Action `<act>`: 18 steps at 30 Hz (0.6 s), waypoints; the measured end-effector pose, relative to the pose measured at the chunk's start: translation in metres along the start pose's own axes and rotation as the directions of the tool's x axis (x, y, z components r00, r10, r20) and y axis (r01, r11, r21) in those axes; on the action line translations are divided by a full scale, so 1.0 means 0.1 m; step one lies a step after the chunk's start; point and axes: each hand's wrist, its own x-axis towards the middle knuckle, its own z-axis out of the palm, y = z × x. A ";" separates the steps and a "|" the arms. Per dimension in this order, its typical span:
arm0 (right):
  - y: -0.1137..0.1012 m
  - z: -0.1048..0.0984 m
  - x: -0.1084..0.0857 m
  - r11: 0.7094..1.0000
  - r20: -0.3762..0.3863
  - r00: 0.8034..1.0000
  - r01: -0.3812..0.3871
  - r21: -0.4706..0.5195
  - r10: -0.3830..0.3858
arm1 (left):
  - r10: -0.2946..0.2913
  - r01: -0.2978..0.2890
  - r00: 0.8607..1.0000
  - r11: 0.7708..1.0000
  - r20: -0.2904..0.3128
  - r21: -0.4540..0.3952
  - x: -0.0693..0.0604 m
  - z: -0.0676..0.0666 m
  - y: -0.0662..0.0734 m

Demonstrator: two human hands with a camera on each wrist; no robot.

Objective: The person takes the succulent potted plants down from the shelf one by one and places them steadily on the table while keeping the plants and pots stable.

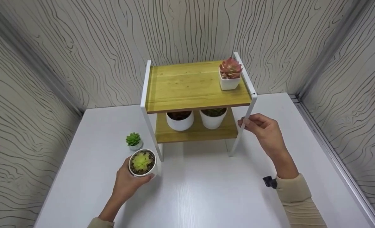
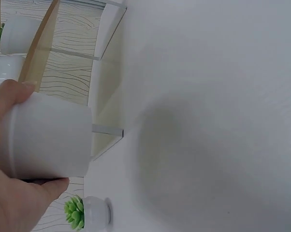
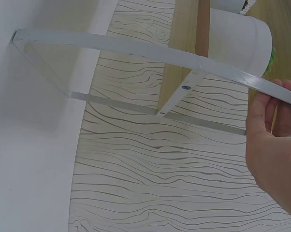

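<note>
In the head view my left hand [image 1: 127,180] grips a round white pot with a yellow-green succulent [image 1: 142,162], left of the two-tier shelf. The left wrist view shows this white pot [image 2: 51,135] held above the table, thumb and fingers around its side. My right hand [image 1: 265,133] pinches the shelf's white front right leg [image 1: 250,109]; in the right wrist view the fingers curl around that white bar [image 3: 232,76]. The shelf [image 1: 187,85] has wooden boards and white side frames. Just behind the held pot stands a small green succulent [image 1: 133,139] in a white pot.
A pink succulent in a square white pot [image 1: 229,83] stands at the upper board's right end. Two white pots, a left one [image 1: 181,123] and a right one [image 1: 213,120], sit on the lower board. Patterned walls [image 1: 105,50] enclose the white table [image 1: 193,196].
</note>
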 end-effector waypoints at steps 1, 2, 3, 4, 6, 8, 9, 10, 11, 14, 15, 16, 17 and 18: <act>0.00 0.00 0.00 1.000 0.000 1.000 0.002 0.004 -0.002 | 0.000 0.000 1.000 1.000 -0.001 0.007 0.00 -0.01 -0.01; 0.00 0.00 0.00 1.000 0.001 1.000 0.005 0.005 -0.005 | 0.000 0.001 1.000 1.000 -0.005 0.011 0.01 -0.02 -0.03; 0.01 0.01 0.00 1.000 0.002 1.000 0.007 0.005 -0.007 | -0.002 0.002 1.000 1.000 -0.007 0.016 0.02 -0.03 -0.05; 0.01 0.01 0.00 1.000 0.003 1.000 0.010 0.005 -0.010 | -0.002 0.002 1.000 1.000 -0.011 0.020 0.02 -0.03 -0.07; 0.01 0.01 0.00 1.000 0.002 1.000 0.013 0.008 -0.013 | 0.000 0.000 1.000 1.000 -0.022 0.028 0.03 -0.05 -0.10; 0.01 0.01 0.01 1.000 0.004 1.000 0.015 0.014 -0.015 | 0.006 -0.004 0.999 0.999 -0.033 0.035 0.04 -0.06 -0.13; 0.01 0.01 0.01 1.000 0.002 1.000 0.016 0.021 -0.016 | 0.008 -0.007 0.999 0.999 -0.035 0.044 0.05 -0.07 -0.14; 0.01 0.01 0.01 1.000 0.002 1.000 0.015 0.027 -0.015 | 0.008 -0.006 0.999 0.999 -0.037 0.051 0.05 -0.08 -0.15; 0.01 0.01 0.02 0.999 0.002 1.000 0.015 0.031 -0.015 | 0.006 -0.004 0.999 0.998 -0.040 0.057 0.05 -0.09 -0.16; 0.01 0.01 0.02 0.999 0.000 1.000 0.015 0.041 -0.015 | -0.011 0.015 0.999 0.997 -0.047 0.069 0.06 -0.11 -0.19; 0.01 0.01 0.02 0.999 -0.001 1.000 0.015 0.042 -0.015 | -0.018 0.022 0.999 0.997 -0.050 0.072 0.07 -0.11 -0.20; 0.01 0.01 0.01 0.999 -0.001 1.000 0.014 0.041 -0.014 | -0.024 0.028 0.998 0.997 -0.054 0.072 0.07 -0.12 -0.21; 0.01 0.02 0.01 0.999 -0.001 1.000 0.013 0.037 -0.013 | -0.028 0.032 0.998 0.997 -0.060 0.072 0.08 -0.12 -0.23; 0.01 0.02 0.01 0.999 -0.002 1.000 0.012 0.034 -0.011 | -0.031 0.035 0.997 0.997 -0.064 0.073 0.08 -0.13 -0.24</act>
